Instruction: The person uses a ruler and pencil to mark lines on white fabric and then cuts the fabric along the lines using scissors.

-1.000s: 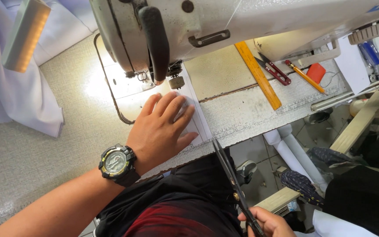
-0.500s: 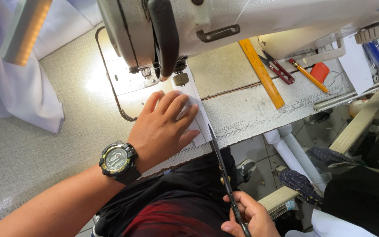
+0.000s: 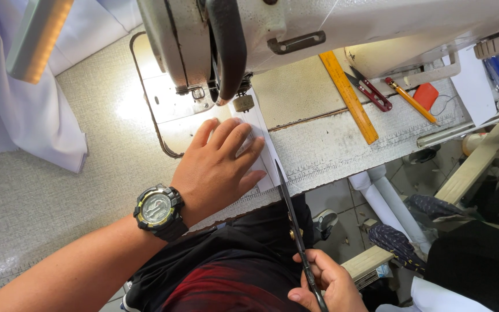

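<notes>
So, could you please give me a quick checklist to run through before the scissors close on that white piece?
1. Left hand flat on the white piece, pinning it to the table: ok.
2. Right hand gripping the scissors by the handles: ok.
3. Blade tip at the piece's near edge: ok.
4. Left fingertips clear of the blades: cannot tell, they lie close.
5. Piece free of the presser foot: cannot tell.
6. Ruler and small snips out of the way: ok.
</notes>
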